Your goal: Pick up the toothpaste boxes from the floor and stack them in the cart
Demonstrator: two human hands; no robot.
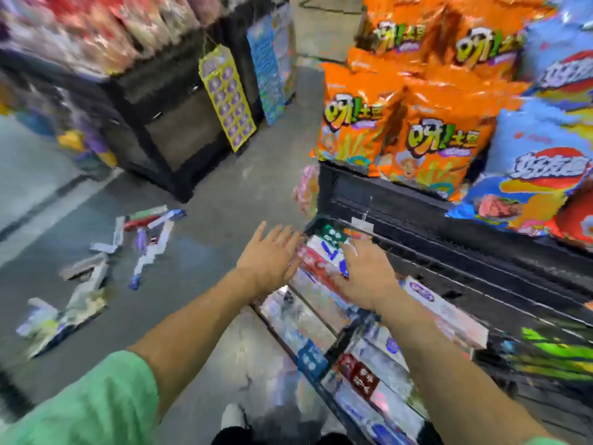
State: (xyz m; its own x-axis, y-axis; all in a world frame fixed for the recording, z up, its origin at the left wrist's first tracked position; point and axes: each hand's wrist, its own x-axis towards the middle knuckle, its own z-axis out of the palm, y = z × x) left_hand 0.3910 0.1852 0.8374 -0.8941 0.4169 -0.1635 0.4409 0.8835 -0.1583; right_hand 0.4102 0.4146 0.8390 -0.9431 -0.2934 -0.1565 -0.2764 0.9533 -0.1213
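The cart (324, 358) stands at the lower right, its wire wall running down toward the bottom edge, and it holds rows of toothpaste boxes (324, 268) laid lengthwise. Just behind the cart is a dark shelf (417, 216) piled with orange snack bags (401, 130) and blue snack bags (542, 168), which overhang the cart's far side. A pink packet (306, 187) hangs at the shelf's corner, just beyond the cart's far end. To the left of the cart, well apart across the grey floor (208, 252), more toothpaste boxes (144, 232) lie scattered, with a second heap (67, 309) nearer the bottom left. Further off from the cart, across the aisle, a black stand (173, 123) carries a yellow card (227, 97) of purple items.

The left hand (268, 258) hovers at the cart's left rim, fingers spread and straight, gripping nothing; the blur hides whether its fingertips touch the boxes. The right hand (369, 274) lies over the boxes inside the cart, fingers stretched forward and loose, resting on or just above the top box; I cannot tell which.

A green sleeve (96, 403) covers the left upper arm.
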